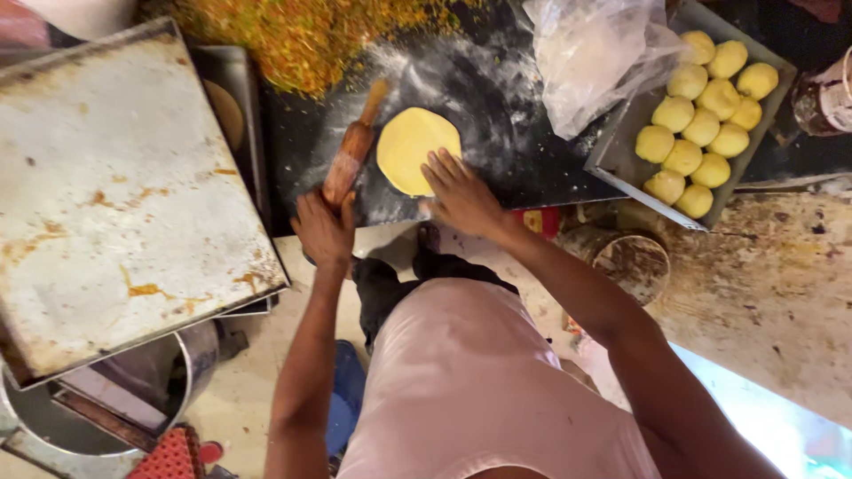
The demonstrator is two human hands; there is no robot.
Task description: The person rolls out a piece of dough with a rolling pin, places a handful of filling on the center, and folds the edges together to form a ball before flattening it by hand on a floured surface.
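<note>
Floured black counter (497,98): left hand (325,232) grips rolling pin (353,153), right hand (461,197) presses dough disc (410,142).

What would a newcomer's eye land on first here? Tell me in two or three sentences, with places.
First, the flat yellow dough disc on the floured dark counter, with the right hand pressed on its near edge and the left hand gripping a wooden rolling pin beside it. Next, the tray of yellow dough balls at the right. Then the big stained metal sheet at the left.
</note>
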